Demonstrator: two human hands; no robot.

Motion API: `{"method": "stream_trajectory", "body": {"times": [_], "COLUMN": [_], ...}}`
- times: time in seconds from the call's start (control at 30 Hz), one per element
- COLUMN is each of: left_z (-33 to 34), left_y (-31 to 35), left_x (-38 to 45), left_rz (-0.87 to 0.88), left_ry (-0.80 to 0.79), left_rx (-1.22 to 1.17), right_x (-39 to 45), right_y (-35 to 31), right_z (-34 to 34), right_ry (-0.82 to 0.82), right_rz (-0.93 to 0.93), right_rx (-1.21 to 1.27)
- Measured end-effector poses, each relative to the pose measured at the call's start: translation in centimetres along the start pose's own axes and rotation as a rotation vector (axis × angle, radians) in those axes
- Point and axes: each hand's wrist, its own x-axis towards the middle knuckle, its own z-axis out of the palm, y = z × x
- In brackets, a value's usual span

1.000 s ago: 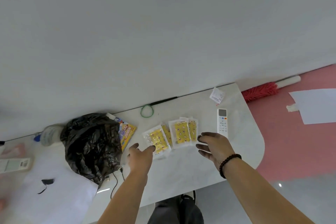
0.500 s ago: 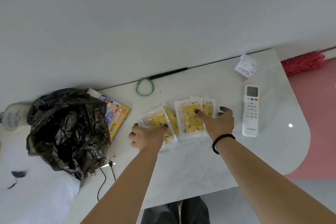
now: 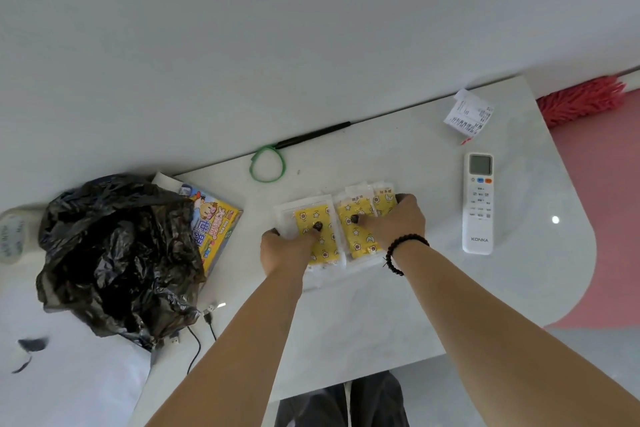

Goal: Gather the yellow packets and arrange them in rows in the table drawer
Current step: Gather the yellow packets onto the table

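Observation:
Several yellow packets in clear wrappers lie side by side on the white table (image 3: 398,305). My left hand (image 3: 285,250) grips the left packet (image 3: 323,243), thumb on top and fingers curled at its left edge. My right hand (image 3: 398,222) holds the right stack of packets (image 3: 358,236), thumb pressed on the top one and fingers wrapped round the far right edge, where another packet (image 3: 384,199) pokes out. The two groups touch in the middle. No drawer is in view.
A white remote (image 3: 478,204) lies right of the packets, with a receipt (image 3: 469,114) behind it. A green band (image 3: 267,164) and black pen (image 3: 313,134) sit by the wall. To the left are a colourful box (image 3: 216,232), a black plastic bag (image 3: 114,253) and cables (image 3: 199,340).
Both hands came down onto the packets and closed on them from either side, pushing the spread packets together into a tighter group. The view has shifted closer to the table.

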Motion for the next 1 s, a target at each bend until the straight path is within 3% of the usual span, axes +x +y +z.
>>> {"method": "stream_trajectory", "body": {"times": [0.13,0.43,0.77,1.0], "left_z": [-0.8,-4.1,-12.1,-17.9], "left_y": [-0.8,-1.4,6.1,9.5], "left_x": [0.0,-2.6,-13.2,-24.8], "left_rz": [-0.016,0.034,0.232,0.276], "left_ry": [-0.221,-0.359,-0.423,-0.582], "left_rx": [0.031,-0.051,-0.482,-0.628], "right_x": [-0.3,-5.7,-15.9,-26.7], "right_y": [1.0,2.9,-2.6,-8.4], "right_z": [-0.2,-1.8,-11.0,-18.4], "right_ry": [-0.136,-0.326,-0.160,-0.081], "right_rz": [0.012,-0.023,-0.119,-0.364], "right_rx": [0.031,0.377,0.638,0.516]}}
